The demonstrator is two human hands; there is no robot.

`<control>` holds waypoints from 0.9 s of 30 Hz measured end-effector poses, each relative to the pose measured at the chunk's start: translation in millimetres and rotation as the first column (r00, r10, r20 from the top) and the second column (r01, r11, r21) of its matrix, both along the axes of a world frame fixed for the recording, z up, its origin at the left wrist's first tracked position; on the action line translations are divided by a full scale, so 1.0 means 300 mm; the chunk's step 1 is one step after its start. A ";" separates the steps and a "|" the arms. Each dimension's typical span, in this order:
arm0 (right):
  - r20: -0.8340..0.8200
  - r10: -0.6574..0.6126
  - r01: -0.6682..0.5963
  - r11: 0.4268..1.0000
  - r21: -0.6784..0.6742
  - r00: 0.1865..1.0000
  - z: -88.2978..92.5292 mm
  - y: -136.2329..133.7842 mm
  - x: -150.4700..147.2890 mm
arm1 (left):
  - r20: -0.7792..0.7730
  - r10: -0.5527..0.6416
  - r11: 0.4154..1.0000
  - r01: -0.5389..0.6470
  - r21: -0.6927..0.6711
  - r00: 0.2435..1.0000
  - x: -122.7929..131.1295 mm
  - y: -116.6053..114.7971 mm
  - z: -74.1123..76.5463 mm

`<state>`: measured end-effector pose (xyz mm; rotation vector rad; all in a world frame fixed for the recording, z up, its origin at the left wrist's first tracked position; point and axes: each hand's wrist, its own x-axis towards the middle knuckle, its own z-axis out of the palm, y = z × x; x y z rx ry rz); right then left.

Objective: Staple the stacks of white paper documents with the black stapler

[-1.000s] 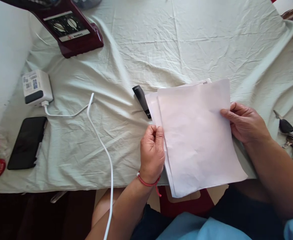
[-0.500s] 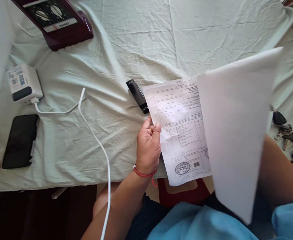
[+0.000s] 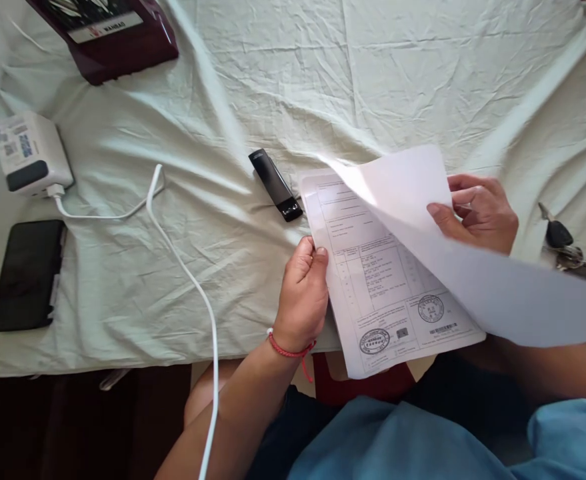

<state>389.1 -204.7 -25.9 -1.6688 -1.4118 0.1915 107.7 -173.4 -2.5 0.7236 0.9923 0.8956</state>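
My left hand [image 3: 303, 293], with a red cord bracelet at the wrist, is closed on the left edge of a stack of printed papers [image 3: 373, 273]. The thumb lies on top. Round and oval stamps mark the lower part of the exposed page. My right hand [image 3: 487, 217] pinches a white sheet [image 3: 503, 287] with its thumb in front. That sheet is lifted and curled across the upper right of the page, hiding part of the print. Touching or nearly touching the stack's left edge lies a slim black oblong object [image 3: 275, 185], its lower end glossy.
A white block-shaped adapter [image 3: 33, 153] with a white cable [image 3: 187, 267] sits on the left, above a black phone [image 3: 29, 275]. A dark maroon box-like object [image 3: 123, 50] stands at the back left. Keys [image 3: 560, 235] lie at the right on the pale tablecloth [image 3: 283, 80].
The raised sheet has swung over to the right and down, uncovering the round stamp. My right hand has come into view, gripping it. My left hand still holds the stack.
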 end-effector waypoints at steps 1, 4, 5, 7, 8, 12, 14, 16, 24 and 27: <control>0.066 -0.018 0.014 0.998 0.062 0.998 0.008 0.002 -0.012 | -0.002 -0.002 1.000 0.002 -0.014 1.000 0.000 -0.002 0.002; 0.206 -0.030 -0.001 0.989 0.147 0.978 0.019 0.006 -0.028 | 0.011 0.010 0.998 -0.010 -0.059 1.000 0.001 0.000 0.006; 0.228 -0.024 -0.009 0.990 0.140 0.973 0.019 0.007 -0.027 | 0.023 0.015 0.997 -0.013 -0.079 1.000 0.002 0.003 0.008; 0.248 -0.021 -0.011 0.992 0.126 0.968 0.017 0.007 -0.020 | 0.042 0.026 0.992 -0.020 -0.125 0.999 0.006 0.009 0.011; 0.259 -0.021 -0.008 0.994 0.110 0.966 0.015 0.007 -0.016 | 0.045 0.032 0.989 -0.025 -0.147 0.998 0.008 0.013 0.014; 0.321 -0.017 0.000 0.999 0.054 0.947 0.005 0.005 -0.006 | 0.069 0.051 0.980 -0.037 -0.193 0.996 0.018 0.020 0.029; 0.344 -0.013 -0.006 0.999 0.052 0.939 -0.001 0.005 -0.003 | 0.083 0.058 0.979 -0.040 -0.199 0.995 0.021 0.020 0.033; 0.348 -0.008 -0.006 0.999 0.039 0.938 -0.005 0.005 0.000 | 0.074 0.073 0.978 -0.057 -0.202 0.995 0.022 0.018 0.033; 0.222 -0.042 0.066 0.993 -0.099 0.974 0.008 0.004 -0.011 | 0.073 0.136 0.984 -0.126 -0.127 0.988 0.026 0.014 0.025; 0.215 -0.054 0.074 0.994 -0.085 0.975 0.009 0.005 -0.016 | 0.073 0.034 0.992 -0.025 -0.120 0.997 0.021 0.013 0.023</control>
